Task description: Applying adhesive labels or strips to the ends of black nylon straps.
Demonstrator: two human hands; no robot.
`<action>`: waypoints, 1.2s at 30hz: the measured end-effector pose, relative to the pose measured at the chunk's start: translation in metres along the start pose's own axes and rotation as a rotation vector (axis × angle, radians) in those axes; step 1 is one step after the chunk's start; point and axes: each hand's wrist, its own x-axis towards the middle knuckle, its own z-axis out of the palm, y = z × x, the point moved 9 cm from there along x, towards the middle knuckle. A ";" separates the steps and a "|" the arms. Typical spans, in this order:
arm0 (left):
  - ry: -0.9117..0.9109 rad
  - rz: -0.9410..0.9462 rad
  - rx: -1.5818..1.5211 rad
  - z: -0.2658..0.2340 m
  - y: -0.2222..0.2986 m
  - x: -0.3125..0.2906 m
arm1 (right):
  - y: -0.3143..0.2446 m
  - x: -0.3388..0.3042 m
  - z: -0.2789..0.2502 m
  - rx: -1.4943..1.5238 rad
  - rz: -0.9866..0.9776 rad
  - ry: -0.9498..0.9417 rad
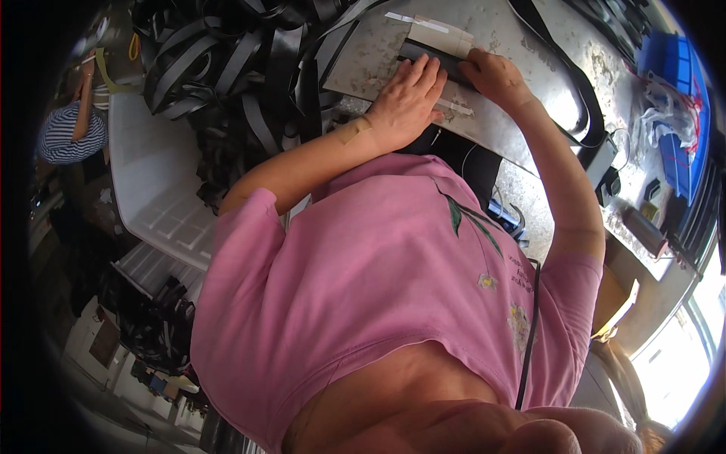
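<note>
A short black strip [432, 54] lies across the worn metal tabletop [361, 60], just in front of a beige block or card piece [441, 35]. My left hand [408, 98] rests on the strip with its fingers stretched out flat, pressing near its left part. At the strip's right end, my right hand [495, 78] has its fingers bent and closed on the edge; the fingertips are partly hidden. Pale tape [457, 107] is stuck to the table close to my left hand.
Heaped black straps [219, 60] fill the left side, over a white plastic crate [162, 181]. One long black strap [560, 60] curves down the table's right. Further right stand a blue bin [684, 144] and a clear plastic bag [669, 110]. Another person [73, 132] in stripes is far left.
</note>
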 end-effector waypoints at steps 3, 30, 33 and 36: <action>0.049 -0.038 -0.037 0.006 -0.007 0.002 | 0.006 -0.003 0.002 -0.035 0.092 0.024; 0.000 -0.016 0.055 0.016 -0.013 0.011 | 0.028 -0.005 0.003 0.432 0.360 0.155; -0.003 -0.015 0.046 0.016 -0.012 0.011 | 0.027 -0.002 0.002 0.412 0.392 0.137; 0.041 -0.025 0.040 0.008 -0.015 0.014 | 0.027 0.001 0.006 0.404 0.410 0.104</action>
